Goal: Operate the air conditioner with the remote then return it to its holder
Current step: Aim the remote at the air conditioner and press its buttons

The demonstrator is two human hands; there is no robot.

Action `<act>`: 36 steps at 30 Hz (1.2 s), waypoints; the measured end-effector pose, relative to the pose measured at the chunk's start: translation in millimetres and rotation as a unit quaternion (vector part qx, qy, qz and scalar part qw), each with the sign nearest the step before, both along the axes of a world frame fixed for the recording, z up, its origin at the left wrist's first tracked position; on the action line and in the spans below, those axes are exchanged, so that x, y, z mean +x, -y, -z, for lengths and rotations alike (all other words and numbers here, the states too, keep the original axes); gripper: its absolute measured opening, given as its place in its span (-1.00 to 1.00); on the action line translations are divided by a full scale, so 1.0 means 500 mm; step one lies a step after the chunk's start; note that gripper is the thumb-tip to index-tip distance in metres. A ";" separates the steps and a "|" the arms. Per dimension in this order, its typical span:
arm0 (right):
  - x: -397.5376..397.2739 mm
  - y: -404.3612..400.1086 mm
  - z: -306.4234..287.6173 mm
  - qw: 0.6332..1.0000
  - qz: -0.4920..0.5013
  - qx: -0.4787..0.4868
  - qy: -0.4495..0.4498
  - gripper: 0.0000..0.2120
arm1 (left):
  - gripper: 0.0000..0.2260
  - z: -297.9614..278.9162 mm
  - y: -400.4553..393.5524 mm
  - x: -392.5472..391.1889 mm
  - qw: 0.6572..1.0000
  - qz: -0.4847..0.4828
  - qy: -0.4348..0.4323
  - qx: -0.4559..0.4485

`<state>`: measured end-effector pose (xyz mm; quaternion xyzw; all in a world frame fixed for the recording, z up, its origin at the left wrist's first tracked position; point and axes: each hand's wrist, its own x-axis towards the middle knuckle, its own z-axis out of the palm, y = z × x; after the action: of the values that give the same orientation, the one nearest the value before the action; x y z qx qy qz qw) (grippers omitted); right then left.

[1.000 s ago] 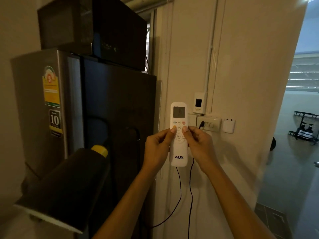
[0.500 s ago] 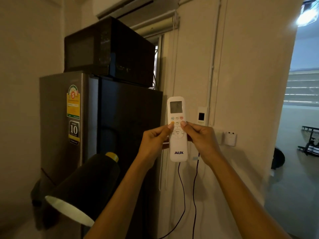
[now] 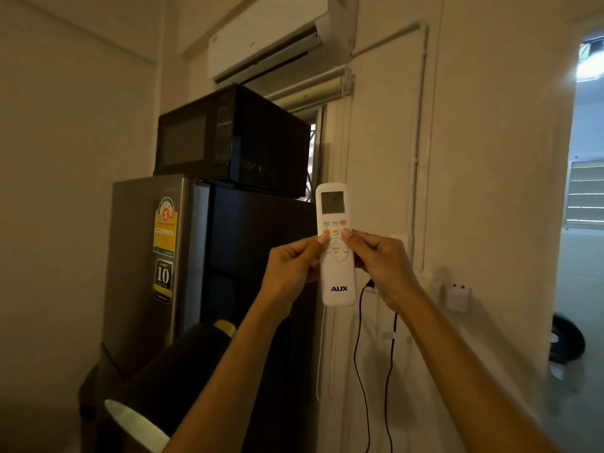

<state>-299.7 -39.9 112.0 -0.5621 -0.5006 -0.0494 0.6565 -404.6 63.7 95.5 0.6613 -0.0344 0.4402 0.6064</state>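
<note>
I hold a white AUX remote (image 3: 336,282) upright in front of me with both hands. My left hand (image 3: 292,268) grips its left edge, thumb on the orange button. My right hand (image 3: 382,266) grips its right edge, thumb resting beside the round menu pad. The remote's small screen faces me. The white air conditioner (image 3: 277,34) is mounted high on the wall, above and left of the remote. A small white wall fixture (image 3: 457,297) sits right of my right hand; I cannot tell whether it is the holder.
A black microwave (image 3: 228,142) stands on a dark fridge (image 3: 196,273) at the left. A black lamp shade (image 3: 157,393) juts out at the lower left. Black cables (image 3: 359,371) hang down the wall. A doorway (image 3: 585,223) opens on the right.
The view has tilted upward, bringing the air conditioner into sight. The remote stays held in both hands, raised slightly with the view; the wall sockets are now hidden behind my right hand.
</note>
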 end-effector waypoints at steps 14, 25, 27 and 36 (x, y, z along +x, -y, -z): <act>-0.021 -0.041 -0.109 0.999 -0.013 -0.004 -0.036 -0.84 | -0.88 -0.123 -0.043 -0.027 0.999 -0.020 -0.024 0.033; -0.041 -0.062 -0.144 0.998 0.003 -0.005 -0.055 -0.73 | -0.88 -0.156 -0.063 -0.037 0.999 -0.020 -0.042 0.023; -0.044 -0.066 -0.147 0.998 0.001 -0.002 -0.057 -0.71 | -0.87 -0.161 -0.067 -0.040 0.999 -0.016 -0.038 0.027; -0.050 -0.090 -0.167 0.998 -0.005 0.007 -0.056 -0.83 | -0.88 -0.182 -0.091 -0.048 0.999 -0.020 -0.027 0.038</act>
<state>-324.9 5.2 195.6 -0.5566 -0.4656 -0.0182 0.6878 -428.7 109.3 186.7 0.6961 -0.0218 0.4326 0.5725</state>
